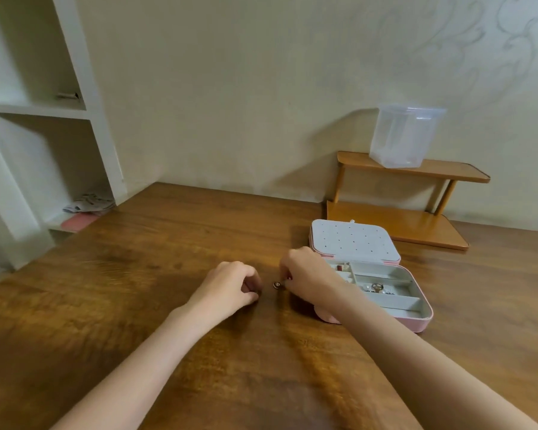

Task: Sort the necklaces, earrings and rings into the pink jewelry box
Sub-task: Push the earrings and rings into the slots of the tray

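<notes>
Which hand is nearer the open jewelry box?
Right. The right hand overlaps the jewelry box's left edge; the left hand rests on the table, farther left.

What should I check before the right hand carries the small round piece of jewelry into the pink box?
1. Grip: the right hand pinches the small round metal jewelry piece just above the brown wooden table: ok.
2. Kind of piece (ring or earring): too small, cannot tell.
3. The pink rectangular jewelry box is open, its white perforated lid laid back: ok.
4. Free space: the near long compartment looks empty: ok.
5. The middle compartment already holds pieces: ok, but avoid tangling.
6. The left hand is curled on the table; whether it holds anything: cannot tell.
</notes>
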`<control>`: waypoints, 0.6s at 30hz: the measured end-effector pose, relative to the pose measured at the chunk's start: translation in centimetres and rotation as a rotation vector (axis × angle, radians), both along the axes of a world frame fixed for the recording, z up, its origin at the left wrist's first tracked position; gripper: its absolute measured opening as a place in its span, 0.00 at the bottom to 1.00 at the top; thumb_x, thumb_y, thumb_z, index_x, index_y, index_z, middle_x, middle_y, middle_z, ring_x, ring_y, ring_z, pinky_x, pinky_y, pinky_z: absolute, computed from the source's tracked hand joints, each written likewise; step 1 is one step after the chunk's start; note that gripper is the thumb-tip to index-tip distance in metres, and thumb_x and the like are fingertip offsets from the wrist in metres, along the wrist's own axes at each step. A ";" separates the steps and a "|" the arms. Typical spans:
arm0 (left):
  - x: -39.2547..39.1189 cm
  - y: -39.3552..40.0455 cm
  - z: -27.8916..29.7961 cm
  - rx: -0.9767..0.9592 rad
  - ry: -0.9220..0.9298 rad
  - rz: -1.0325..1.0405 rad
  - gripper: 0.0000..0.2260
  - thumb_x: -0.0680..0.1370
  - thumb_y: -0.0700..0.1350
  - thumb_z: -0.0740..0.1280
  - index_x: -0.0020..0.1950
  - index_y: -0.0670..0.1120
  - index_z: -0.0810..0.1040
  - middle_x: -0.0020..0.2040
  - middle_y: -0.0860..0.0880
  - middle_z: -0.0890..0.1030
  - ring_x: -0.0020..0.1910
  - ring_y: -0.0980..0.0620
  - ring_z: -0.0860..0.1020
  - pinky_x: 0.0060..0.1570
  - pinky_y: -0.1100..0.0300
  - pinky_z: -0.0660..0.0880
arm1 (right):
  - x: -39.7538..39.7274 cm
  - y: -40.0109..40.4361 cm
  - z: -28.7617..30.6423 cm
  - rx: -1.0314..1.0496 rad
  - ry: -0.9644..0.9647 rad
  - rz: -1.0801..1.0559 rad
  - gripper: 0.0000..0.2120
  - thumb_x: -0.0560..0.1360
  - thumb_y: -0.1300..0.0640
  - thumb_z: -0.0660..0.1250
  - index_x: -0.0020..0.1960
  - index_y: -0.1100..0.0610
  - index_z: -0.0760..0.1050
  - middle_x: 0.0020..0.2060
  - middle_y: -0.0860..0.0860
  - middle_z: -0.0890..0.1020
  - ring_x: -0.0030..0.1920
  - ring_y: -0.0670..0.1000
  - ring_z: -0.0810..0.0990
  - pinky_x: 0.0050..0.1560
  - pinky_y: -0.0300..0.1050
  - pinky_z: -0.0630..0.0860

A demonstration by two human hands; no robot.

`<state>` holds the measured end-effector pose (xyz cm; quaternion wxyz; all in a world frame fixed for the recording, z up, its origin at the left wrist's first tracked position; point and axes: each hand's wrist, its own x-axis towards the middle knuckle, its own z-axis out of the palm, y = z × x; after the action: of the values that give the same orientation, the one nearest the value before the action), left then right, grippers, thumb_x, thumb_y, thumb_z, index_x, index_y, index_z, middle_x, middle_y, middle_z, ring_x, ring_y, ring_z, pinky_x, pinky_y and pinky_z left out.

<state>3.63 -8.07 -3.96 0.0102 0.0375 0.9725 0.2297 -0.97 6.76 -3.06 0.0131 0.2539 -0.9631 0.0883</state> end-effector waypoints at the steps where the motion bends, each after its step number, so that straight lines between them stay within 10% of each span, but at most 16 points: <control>1: 0.0 0.2 0.0 0.013 0.014 0.002 0.07 0.74 0.44 0.69 0.52 0.51 0.80 0.50 0.54 0.80 0.46 0.58 0.77 0.46 0.65 0.75 | 0.0 0.4 0.3 -0.051 -0.007 -0.016 0.05 0.74 0.63 0.65 0.48 0.61 0.78 0.48 0.57 0.80 0.48 0.56 0.79 0.49 0.48 0.78; 8: 0.1 3.2 1.4 0.242 0.297 -0.030 0.08 0.74 0.44 0.69 0.53 0.50 0.80 0.46 0.57 0.78 0.42 0.61 0.76 0.39 0.74 0.72 | 1.1 3.0 3.3 -0.511 -0.246 -0.107 0.06 0.72 0.57 0.71 0.41 0.60 0.78 0.29 0.48 0.78 0.27 0.42 0.75 0.23 0.27 0.67; 18: -0.1 5.1 2.6 0.560 0.251 -0.010 0.04 0.74 0.42 0.70 0.43 0.51 0.82 0.40 0.53 0.83 0.41 0.57 0.81 0.44 0.64 0.78 | 2.0 6.1 3.9 -0.927 -0.455 -0.063 0.06 0.71 0.61 0.71 0.45 0.64 0.79 0.34 0.57 0.82 0.32 0.49 0.80 0.32 0.36 0.76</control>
<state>3.50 -2.98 -1.35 -0.1198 0.0717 0.8647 0.4824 1.05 12.84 0.87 -0.0828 0.1667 -0.8084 0.5585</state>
